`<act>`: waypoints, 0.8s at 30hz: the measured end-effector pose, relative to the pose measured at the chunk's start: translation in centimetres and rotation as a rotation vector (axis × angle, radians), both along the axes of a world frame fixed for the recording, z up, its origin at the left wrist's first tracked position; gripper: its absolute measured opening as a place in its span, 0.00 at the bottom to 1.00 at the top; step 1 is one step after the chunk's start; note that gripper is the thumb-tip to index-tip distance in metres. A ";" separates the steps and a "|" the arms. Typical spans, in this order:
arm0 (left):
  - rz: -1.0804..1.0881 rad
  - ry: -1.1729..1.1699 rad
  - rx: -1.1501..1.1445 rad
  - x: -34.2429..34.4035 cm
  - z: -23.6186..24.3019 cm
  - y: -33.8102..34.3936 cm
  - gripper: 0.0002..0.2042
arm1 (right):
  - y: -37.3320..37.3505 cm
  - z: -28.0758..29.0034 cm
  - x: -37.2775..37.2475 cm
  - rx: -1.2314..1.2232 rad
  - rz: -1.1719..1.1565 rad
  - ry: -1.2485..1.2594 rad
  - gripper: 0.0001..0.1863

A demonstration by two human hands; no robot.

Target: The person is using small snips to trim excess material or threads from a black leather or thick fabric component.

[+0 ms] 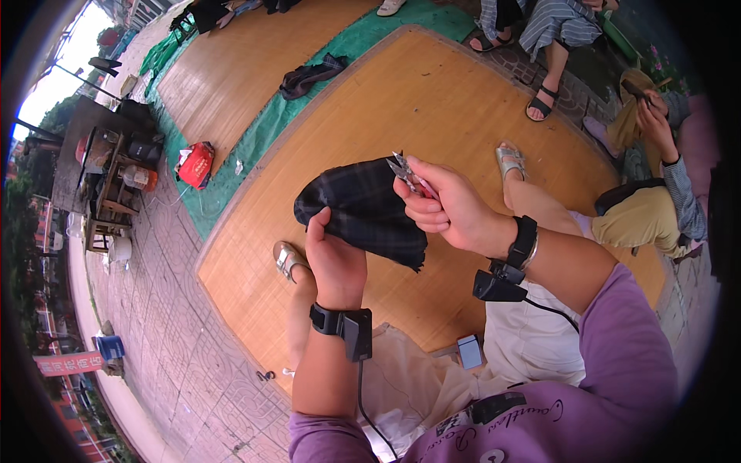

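A piece of dark plaid cloth [359, 202] is held up in front of me, its lower right edge frayed. My left hand [337, 261] is closed on the cloth's near edge, with the thumb on top and the other fingers hidden beneath. My right hand [455, 207] is closed around small thread snips [403, 170] with reddish handles. The snips' pointed metal blades stand slightly apart, pointing up and left, at the cloth's upper right end. Whether the blades touch the cloth I cannot tell.
A tan woven mat [432, 92] spreads under me, over green sheeting [231, 181]. A phone-like rectangle [469, 352] lies by my lap. A red bag [195, 164] and dark garment [312, 76] lie beyond. Other people sit at right, one person's hand [654, 116] raised.
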State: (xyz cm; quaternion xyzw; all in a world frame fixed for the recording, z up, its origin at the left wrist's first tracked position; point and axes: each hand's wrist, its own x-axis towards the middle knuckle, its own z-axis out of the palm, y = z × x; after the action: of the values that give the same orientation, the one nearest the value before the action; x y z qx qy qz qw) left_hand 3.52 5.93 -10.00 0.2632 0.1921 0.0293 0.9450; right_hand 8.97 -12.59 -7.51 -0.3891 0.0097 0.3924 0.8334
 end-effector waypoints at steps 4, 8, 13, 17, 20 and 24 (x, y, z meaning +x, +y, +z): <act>0.011 -0.045 -0.007 0.0 0.8 0.7 0.16 | -0.9 0.3 1.1 0.050 -0.033 -0.047 0.22; -0.018 -0.017 0.224 -0.2 1.2 0.1 0.13 | -0.8 -0.2 0.7 -0.048 0.063 0.014 0.23; -0.090 -0.033 0.247 0.3 1.2 -1.4 0.12 | -1.1 0.0 0.1 -0.133 0.196 -0.122 0.25; -0.107 -0.070 0.363 0.0 1.6 -2.6 0.13 | -0.9 0.0 -0.3 -0.133 0.215 -0.093 0.25; -0.108 -0.077 0.392 -0.9 1.7 -2.0 0.13 | 0.5 -0.9 -0.8 -0.102 0.216 -0.080 0.25; -0.144 -0.059 0.322 -0.5 1.1 -2.7 0.13 | -0.3 -0.8 -0.6 -0.136 0.146 -0.095 0.25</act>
State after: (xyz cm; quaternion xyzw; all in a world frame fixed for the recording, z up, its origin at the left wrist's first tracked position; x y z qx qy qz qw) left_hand 3.01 3.27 -8.88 0.4231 0.1377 -0.0003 0.8956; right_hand 8.38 -12.86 -8.35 -0.4625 -0.0317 0.4315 0.7738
